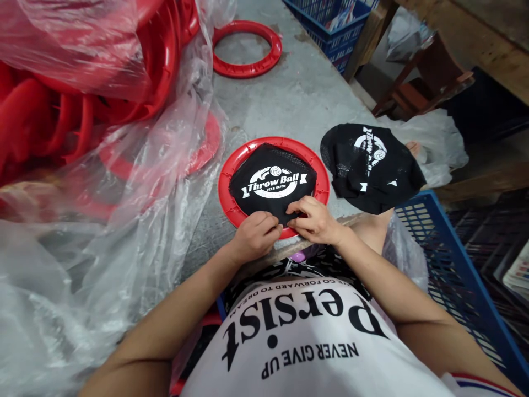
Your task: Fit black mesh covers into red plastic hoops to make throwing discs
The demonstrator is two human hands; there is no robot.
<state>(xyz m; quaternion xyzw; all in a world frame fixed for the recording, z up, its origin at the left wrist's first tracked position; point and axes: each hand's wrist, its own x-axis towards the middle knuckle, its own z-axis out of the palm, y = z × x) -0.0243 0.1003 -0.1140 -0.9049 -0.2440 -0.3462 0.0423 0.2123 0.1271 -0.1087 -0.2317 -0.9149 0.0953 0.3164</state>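
Note:
A red plastic ring [231, 171] lies on the grey table near its front edge. Over it sits a black mesh cloth [270, 182] printed "Throw Ball". My left hand [256, 234] and my right hand [316, 220] are side by side at the near rim, fingers curled and pinching the cloth's near edge against the ring. A pile of more black mesh cloths [370, 165] with the same print rests on my knee to the right, off the table's edge.
A big clear plastic bag [103, 165] full of red rings fills the left. Another red ring [247, 48] lies farther back on the table [306, 94]. Blue crates stand at the right [446, 259] and at the back [330, 27]. A wooden chair [421, 77] is beyond.

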